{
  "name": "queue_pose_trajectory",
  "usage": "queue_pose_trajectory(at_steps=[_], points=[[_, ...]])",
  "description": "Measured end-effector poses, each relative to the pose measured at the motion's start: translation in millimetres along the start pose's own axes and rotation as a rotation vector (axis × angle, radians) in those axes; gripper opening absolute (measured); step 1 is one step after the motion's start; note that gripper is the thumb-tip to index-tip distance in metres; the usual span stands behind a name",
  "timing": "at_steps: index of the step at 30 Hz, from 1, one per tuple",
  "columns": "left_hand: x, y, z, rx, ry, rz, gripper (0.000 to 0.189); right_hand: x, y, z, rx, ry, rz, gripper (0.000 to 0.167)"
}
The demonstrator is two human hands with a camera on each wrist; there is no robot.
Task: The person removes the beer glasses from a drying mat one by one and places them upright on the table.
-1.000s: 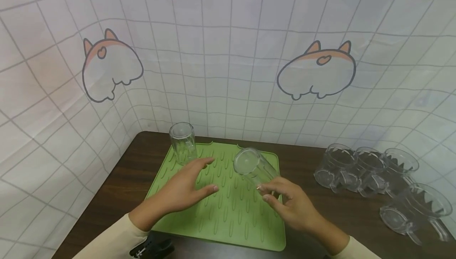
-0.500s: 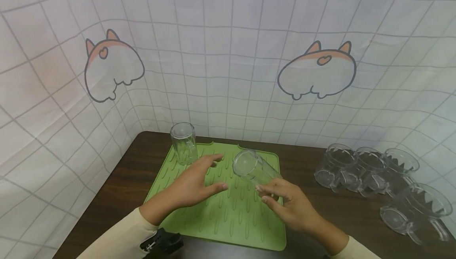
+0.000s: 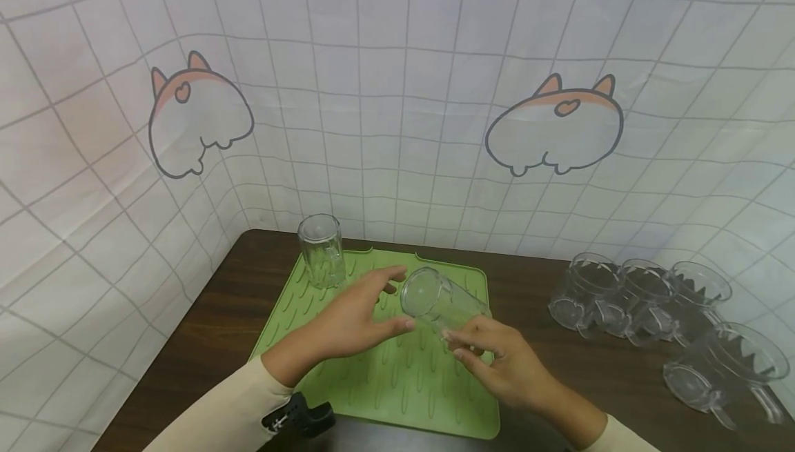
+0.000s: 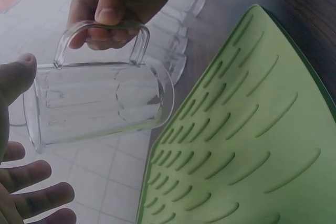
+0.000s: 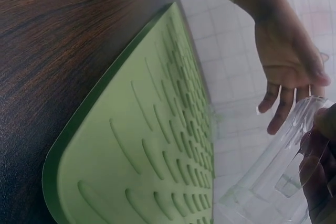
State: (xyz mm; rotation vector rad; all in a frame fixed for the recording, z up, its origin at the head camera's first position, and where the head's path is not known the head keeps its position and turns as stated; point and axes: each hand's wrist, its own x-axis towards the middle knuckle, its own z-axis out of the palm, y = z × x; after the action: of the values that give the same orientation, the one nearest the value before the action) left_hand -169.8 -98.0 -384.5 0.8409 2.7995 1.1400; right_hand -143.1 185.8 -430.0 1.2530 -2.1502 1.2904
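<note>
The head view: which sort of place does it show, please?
Possibly a staged kitchen-like corner: clear mugs beside a green ridged mat on a dark table, with a grid-patterned sheet behind.

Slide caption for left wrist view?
Right hand holds a clear mug by its handle, open left hand close, green mat alongside.

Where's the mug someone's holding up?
In the head view, the mug is in the right hand, over the green mat, just right of the left hand.

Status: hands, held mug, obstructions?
Right hand gripping clear mug by handle, tilted above green mat. Left hand beside mug, contact unclear. Nothing seen between them; another glass stands at mat's far-left corner.
</note>
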Motion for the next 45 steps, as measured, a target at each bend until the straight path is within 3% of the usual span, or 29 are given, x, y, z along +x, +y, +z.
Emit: queue_pose_trajectory(at_steps=[4, 11, 21, 31, 41, 45], points=[[2.3, 1.3, 1.1, 0.003, -0.021, -0.006, 0.085, 0.0, -3, -1, 0.017, -0.028, 0.040, 0.032], [5.4, 4.5, 1.4, 0.021, -0.035, -0.027, 0.089, 0.2, 1, 0, 0.045, -0.014, -0.079, 0.049], [10.7, 8.9, 7.0, 0.021, -0.043, -0.004, 0.094, -1.0, 1, 2, 0.038, -0.028, -0.075, 0.045], [15.1, 15.2, 10.7, 0.012, -0.010, -0.012, 0.086, -3.8, 4, 4, 0.017, -0.021, -0.097, 0.046], [14.4, 16.2, 12.3, -0.019, 0.001, -0.049, 0.080, -5.8, 0, 0, -0.106, 0.049, -0.002, 0.044], [14.2, 14.8, 13.5, -0.055, 0.018, -0.060, 0.079, -7.0, 0, -1, -0.191, 0.110, 0.054, 0.054]])
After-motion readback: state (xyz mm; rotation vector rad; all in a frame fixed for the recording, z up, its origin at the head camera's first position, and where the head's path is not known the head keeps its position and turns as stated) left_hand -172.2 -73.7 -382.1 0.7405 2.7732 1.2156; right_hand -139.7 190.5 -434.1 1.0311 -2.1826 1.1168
